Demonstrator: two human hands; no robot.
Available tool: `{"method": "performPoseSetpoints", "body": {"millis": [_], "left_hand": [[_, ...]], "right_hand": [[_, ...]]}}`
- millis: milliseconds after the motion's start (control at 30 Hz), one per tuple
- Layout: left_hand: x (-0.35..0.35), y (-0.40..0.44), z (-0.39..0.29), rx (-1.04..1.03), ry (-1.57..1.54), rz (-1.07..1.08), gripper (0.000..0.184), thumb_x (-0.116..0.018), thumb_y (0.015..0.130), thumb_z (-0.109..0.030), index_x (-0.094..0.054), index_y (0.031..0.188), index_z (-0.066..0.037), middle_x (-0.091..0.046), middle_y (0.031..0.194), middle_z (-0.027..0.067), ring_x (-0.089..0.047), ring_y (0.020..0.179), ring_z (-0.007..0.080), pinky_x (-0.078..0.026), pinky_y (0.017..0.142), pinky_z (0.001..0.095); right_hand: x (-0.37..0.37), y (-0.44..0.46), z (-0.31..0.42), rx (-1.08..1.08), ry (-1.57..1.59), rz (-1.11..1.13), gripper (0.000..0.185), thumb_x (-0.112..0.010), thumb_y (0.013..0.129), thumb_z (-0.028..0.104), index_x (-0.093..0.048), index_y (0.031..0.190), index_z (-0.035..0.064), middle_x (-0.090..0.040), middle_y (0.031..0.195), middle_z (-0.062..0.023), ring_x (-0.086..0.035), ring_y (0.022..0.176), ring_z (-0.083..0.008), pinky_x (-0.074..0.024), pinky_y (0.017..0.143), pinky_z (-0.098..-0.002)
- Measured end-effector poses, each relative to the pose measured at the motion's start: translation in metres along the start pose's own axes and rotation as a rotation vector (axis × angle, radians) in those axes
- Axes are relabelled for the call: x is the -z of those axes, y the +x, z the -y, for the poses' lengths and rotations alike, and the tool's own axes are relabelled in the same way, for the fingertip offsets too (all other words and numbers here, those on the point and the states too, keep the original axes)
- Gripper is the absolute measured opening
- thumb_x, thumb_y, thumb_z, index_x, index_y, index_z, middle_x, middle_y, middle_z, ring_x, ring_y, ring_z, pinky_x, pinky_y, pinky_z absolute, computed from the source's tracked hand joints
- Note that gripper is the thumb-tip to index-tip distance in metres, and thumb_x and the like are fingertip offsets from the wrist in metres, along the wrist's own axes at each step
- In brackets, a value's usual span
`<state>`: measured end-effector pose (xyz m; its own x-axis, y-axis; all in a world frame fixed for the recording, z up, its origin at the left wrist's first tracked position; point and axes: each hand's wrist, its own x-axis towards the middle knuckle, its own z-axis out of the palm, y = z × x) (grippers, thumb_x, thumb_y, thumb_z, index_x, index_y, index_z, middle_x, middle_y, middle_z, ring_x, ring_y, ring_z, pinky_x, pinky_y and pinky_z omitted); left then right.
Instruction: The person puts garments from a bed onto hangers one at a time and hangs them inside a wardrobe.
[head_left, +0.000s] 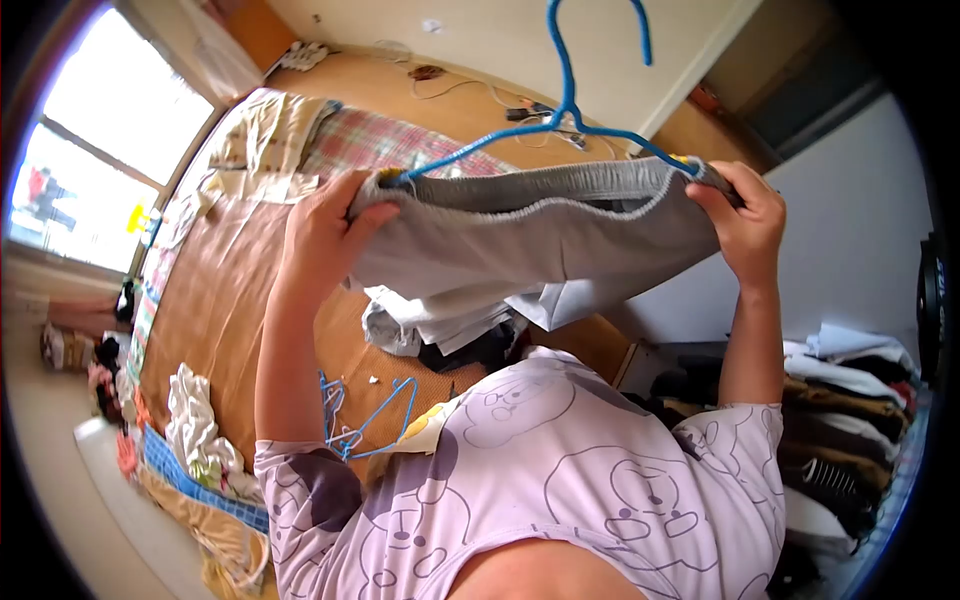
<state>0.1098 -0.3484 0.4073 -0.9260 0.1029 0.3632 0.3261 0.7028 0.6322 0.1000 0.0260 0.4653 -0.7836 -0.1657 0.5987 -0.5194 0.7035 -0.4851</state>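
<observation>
Grey pants (540, 250) with an elastic waistband are stretched out in front of me, the waist opening facing up. A blue hanger (565, 105) sits in that opening, its hook pointing upward and its two arm ends inside the waistband near the corners. My left hand (322, 228) is closed on the left end of the waistband, thumb on the near side. At the opposite end, my right hand (745, 215) grips the waistband the same way. The lower part of the pants hangs folded, so their length is hidden.
Below lies a bed with a brown mat (225, 290), holding a pile of clothes (440, 325), loose blue hangers (365, 415) and a crumpled white cloth (195, 425). Stacked folded clothes (840, 410) fill a compartment at right. Cables (490, 95) lie on the floor beyond.
</observation>
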Motion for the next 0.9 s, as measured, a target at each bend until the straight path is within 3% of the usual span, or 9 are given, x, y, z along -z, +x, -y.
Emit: {"method": "performPoseSetpoints", "body": {"millis": [133,267,367,500,567,633,700,733,900], "left_hand": [[-0.015,0.018,-0.024,-0.097,-0.324,0.405,0.021,-0.072,0.071,-0.012,-0.057,0.081,-0.001,-0.050,0.062,0.0049,-0.044,0.058,0.0096,-0.039,0.054,0.0274],[-0.030,0.035,-0.050,-0.087,-0.504,0.352,0.023,-0.072,0.071,-0.008,-0.059,0.088,-0.001,-0.047,0.065,0.0018,-0.042,0.065,0.0038,-0.038,0.054,0.0225],[-0.044,0.056,-0.088,-0.316,-0.033,-0.131,0.023,-0.066,0.074,-0.006,-0.059,0.096,0.000,-0.058,0.079,0.0097,-0.056,0.069,0.0215,-0.045,0.063,0.0296],[-0.059,0.088,-0.107,-0.249,0.162,0.009,0.023,-0.064,0.076,-0.006,-0.059,0.098,-0.001,-0.060,0.088,0.0135,-0.057,0.078,0.0322,-0.046,0.068,0.0340],[-0.053,0.092,-0.123,-0.509,0.124,-0.209,0.023,-0.064,0.077,-0.011,-0.058,0.098,-0.001,-0.059,0.089,0.0153,-0.058,0.079,0.0313,-0.046,0.066,0.0353],[-0.058,0.083,-0.146,-0.468,-0.121,-0.177,0.026,-0.065,0.077,-0.017,-0.058,0.098,-0.002,-0.059,0.082,0.0154,-0.059,0.076,0.0313,-0.045,0.064,0.0369],[-0.064,0.077,-0.166,-0.401,0.073,0.195,0.030,-0.066,0.076,-0.020,-0.058,0.098,-0.002,-0.059,0.075,0.0142,-0.058,0.070,0.0311,-0.045,0.063,0.0359],[-0.072,0.075,-0.173,-0.544,0.145,0.196,0.032,-0.068,0.074,-0.022,-0.058,0.097,-0.002,-0.058,0.070,0.0139,-0.057,0.067,0.0318,-0.044,0.061,0.0359],[-0.081,0.077,-0.212,-0.475,-0.317,0.643,0.041,-0.074,0.069,-0.024,-0.059,0.098,0.000,-0.060,0.073,0.0131,-0.059,0.066,0.0262,-0.044,0.060,0.0328]], "right_hand": [[0.035,-0.029,-0.023,0.056,-0.086,-0.089,0.022,-0.076,0.068,0.008,-0.062,0.082,-0.0005,-0.059,0.069,-0.0038,-0.053,0.060,-0.0099,-0.0420,0.056,-0.0221],[0.063,-0.045,-0.039,-0.038,-0.231,-0.175,0.023,-0.076,0.070,0.011,-0.060,0.083,0.0002,-0.059,0.069,-0.0057,-0.056,0.062,-0.0136,-0.0453,0.059,-0.0251],[0.066,-0.052,-0.048,-0.030,-0.207,-0.407,0.023,-0.075,0.072,0.014,-0.060,0.083,0.0011,-0.059,0.069,-0.0065,-0.057,0.061,-0.0156,-0.0458,0.059,-0.0259],[0.076,-0.055,-0.060,-0.188,-0.156,-0.107,0.022,-0.074,0.073,0.016,-0.062,0.085,0.0022,-0.059,0.070,-0.0070,-0.054,0.059,-0.0135,-0.0445,0.057,-0.0246],[0.099,-0.059,-0.054,-0.124,-0.110,-0.251,0.022,-0.074,0.073,0.013,-0.062,0.086,0.0014,-0.059,0.070,-0.0054,-0.053,0.060,-0.0121,-0.0437,0.057,-0.0233],[0.124,-0.067,-0.051,-0.062,-0.070,-0.397,0.023,-0.075,0.070,0.007,-0.061,0.087,-0.0004,-0.057,0.069,-0.0013,-0.050,0.062,-0.0085,-0.0416,0.057,-0.0201],[0.143,-0.086,-0.064,-0.154,-0.067,-0.301,0.024,-0.076,0.069,0.008,-0.061,0.086,-0.0003,-0.055,0.069,-0.0025,-0.050,0.061,-0.0094,-0.0409,0.056,-0.0210],[0.152,-0.095,-0.068,-0.151,-0.078,-0.315,0.024,-0.076,0.069,0.008,-0.061,0.086,-0.0003,-0.055,0.069,-0.0025,-0.050,0.061,-0.0094,-0.0409,0.056,-0.0210],[0.187,-0.130,-0.072,-0.040,-0.230,-0.410,0.028,-0.077,0.066,0.011,-0.060,0.085,0.0004,-0.053,0.067,-0.0052,-0.049,0.056,-0.0143,-0.0390,0.053,-0.0232]]}}
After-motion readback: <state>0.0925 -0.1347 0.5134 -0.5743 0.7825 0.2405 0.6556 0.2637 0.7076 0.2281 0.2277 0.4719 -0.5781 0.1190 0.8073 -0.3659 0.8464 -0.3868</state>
